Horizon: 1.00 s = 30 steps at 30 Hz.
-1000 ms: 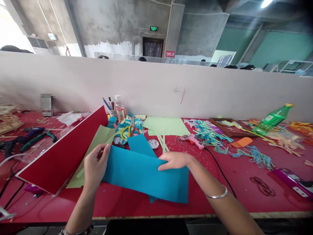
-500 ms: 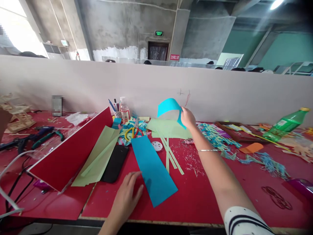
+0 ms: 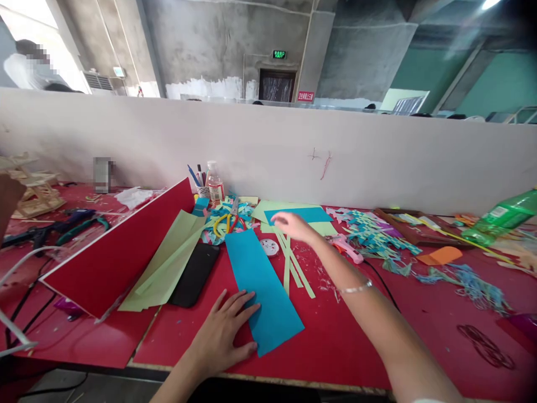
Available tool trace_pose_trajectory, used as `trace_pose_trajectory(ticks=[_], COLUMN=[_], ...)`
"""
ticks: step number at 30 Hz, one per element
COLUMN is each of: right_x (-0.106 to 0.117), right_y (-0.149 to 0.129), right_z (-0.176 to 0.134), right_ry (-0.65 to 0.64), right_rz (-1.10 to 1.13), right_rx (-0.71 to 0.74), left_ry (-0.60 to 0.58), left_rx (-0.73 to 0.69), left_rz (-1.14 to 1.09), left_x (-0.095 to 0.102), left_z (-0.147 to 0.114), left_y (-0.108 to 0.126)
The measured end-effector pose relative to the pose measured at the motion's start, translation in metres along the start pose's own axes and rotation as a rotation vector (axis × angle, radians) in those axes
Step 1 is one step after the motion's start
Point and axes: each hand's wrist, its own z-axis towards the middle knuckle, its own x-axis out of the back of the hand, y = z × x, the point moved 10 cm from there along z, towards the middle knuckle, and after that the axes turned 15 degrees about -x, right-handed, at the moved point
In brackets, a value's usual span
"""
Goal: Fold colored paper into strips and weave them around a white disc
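A blue paper sheet (image 3: 268, 296) lies flat on the red table in front of me. My left hand (image 3: 226, 330) is open, with its fingers spread over the sheet's left edge. Farther back, a second blue sheet (image 3: 308, 215) rests on pale green paper (image 3: 268, 205). My right hand (image 3: 293, 225) is at the near left part of that sheet, fingers loosely stretched and holding nothing I can see. Pale green strips (image 3: 293, 268) lie below it, beside a round white disc (image 3: 269, 247). Yellow-handled scissors (image 3: 226, 224) sit among paper scraps to the left.
A red board (image 3: 126, 246) stands tilted at left, by green sheets (image 3: 168, 263) and a black phone-like slab (image 3: 194, 275). A pink glue gun (image 3: 347, 248) lies right of my wrist. Fringed strips (image 3: 373, 232) and a green bottle (image 3: 503, 215) are at right; a partition (image 3: 251, 145) closes the back.
My right hand has put the curled blue sheet down on the green paper, let go and moved left. My left hand has come onto the nearer blue sheet.
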Motion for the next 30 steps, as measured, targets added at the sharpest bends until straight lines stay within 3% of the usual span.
trace_pose_trajectory(ticks=[2, 5, 8, 11, 14, 17, 19, 21, 23, 25, 27, 30], right_x=[-0.027, -0.059, -0.072, -0.07, -0.059, -0.032, -0.007, 0.027, 0.058, 0.078, 0.08, 0.055], right_y=[-0.019, -0.034, -0.041, -0.037, -0.029, -0.027, -0.024, -0.012, 0.008, 0.027, 0.037, 0.037], right_z=[-0.035, -0.071, -0.079, -0.071, -0.064, -0.068, -0.074, -0.083, -0.093, -0.105, -0.115, -0.127], right_ry=[-0.07, -0.034, 0.02, -0.017, -0.06, -0.041, 0.004, 0.143, 0.253, 0.283, 0.191, -0.043], right_rz=[-0.009, -0.108, -0.078, 0.146, 0.379, 0.471, 0.409, 0.359, 0.345, 0.344, 0.323, 0.212], right_rx=[0.057, 0.085, 0.102, 0.068, 0.034, 0.118, 0.172, 0.161, 0.088, 0.015, 0.01, 0.073], left_ry=[0.01, 0.004, 0.012, 0.013, 0.051, 0.171, 0.257, 0.325, 0.35, 0.349, 0.359, 0.342], left_rx=[-0.001, 0.0, -0.022, -0.021, -0.007, 0.031, 0.073, 0.094, 0.097, 0.132, 0.24, 0.513], left_rz=[0.003, 0.018, 0.019, 0.005, -0.001, 0.015, 0.028, 0.05, 0.083, 0.13, 0.202, 0.352], left_x=[0.001, 0.0, 0.001, 0.001, 0.004, 0.013, 0.02, 0.026, 0.032, 0.04, 0.054, 0.078], left_z=[-0.001, -0.002, -0.002, -0.003, -0.005, -0.009, -0.014, -0.018, -0.021, -0.026, -0.034, -0.048], left_y=[0.002, 0.005, 0.01, 0.01, 0.008, 0.004, 0.001, 0.001, 0.001, -0.007, -0.028, -0.077])
